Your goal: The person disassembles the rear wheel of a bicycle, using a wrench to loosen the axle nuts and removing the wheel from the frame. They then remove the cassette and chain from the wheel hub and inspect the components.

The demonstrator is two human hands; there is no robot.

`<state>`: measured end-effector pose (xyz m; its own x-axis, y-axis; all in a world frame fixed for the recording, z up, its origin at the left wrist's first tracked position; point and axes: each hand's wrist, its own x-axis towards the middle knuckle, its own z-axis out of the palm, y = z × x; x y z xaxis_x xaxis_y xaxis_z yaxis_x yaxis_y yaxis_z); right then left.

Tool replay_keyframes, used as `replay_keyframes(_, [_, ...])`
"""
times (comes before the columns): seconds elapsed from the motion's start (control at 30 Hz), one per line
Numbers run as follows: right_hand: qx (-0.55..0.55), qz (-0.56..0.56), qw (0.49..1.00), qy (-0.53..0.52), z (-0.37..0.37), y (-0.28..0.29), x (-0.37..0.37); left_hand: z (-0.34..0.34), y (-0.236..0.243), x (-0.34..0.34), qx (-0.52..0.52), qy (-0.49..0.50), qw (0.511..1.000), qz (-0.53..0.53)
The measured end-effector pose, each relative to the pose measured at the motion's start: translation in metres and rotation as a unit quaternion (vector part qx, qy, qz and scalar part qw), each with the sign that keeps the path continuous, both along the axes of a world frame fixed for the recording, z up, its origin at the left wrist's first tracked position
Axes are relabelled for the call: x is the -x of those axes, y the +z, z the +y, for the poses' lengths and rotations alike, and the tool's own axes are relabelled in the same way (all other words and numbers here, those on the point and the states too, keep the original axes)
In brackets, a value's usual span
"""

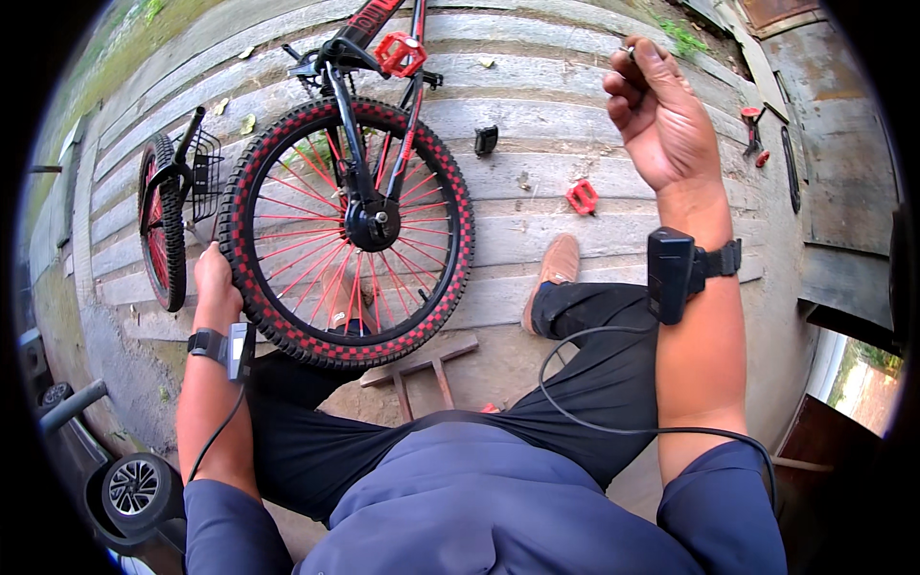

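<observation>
A bicycle wheel (448, 287) with red spokes and a black-and-red checkered tyre stands in front of my left leg. It is joined to a dark bicycle frame (337, 96) with a red pedal (401, 55) at the far side. My left hand (218, 276) is closed beside the tyre's left edge; its fingers are partly hidden, and what they hold is unclear. Raised at the far right, my right hand (661, 120) pinches a small dark piece with a metallic glint (630, 53), too small to name. A loose red pedal (582, 196) lies on the ground between.
A black boxy part (486, 141) lies beyond the wheel. At left are a second wheel (163, 225) and a black wire basket (206, 172). A metal bar frame (422, 366) lies between my feet. Red-and-black parts (750, 129) lie at far right; a car wheel (134, 487) shows lower left.
</observation>
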<state>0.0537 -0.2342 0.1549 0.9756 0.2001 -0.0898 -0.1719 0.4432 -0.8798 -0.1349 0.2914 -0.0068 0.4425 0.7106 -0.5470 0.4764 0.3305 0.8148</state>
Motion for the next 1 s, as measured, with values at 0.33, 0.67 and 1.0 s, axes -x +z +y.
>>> replay_keyframes(0.33, [0.051,-0.003,0.998,0.026,0.008,-0.006,-0.001,-0.009,0.002,-0.004,0.033,0.036,0.999,-0.002])
replay_keyframes(0.67, [0.01,0.039,0.996,0.085,0.013,-0.014,-0.001,-0.025,0.017,-0.01,0.04,0.064,0.997,-0.005])
replay_keyframes(1.0, [0.06,0.072,0.983,0.159,0.061,-0.027,0.01,-0.018,0.017,-0.007,0.032,0.023,0.998,-0.04])
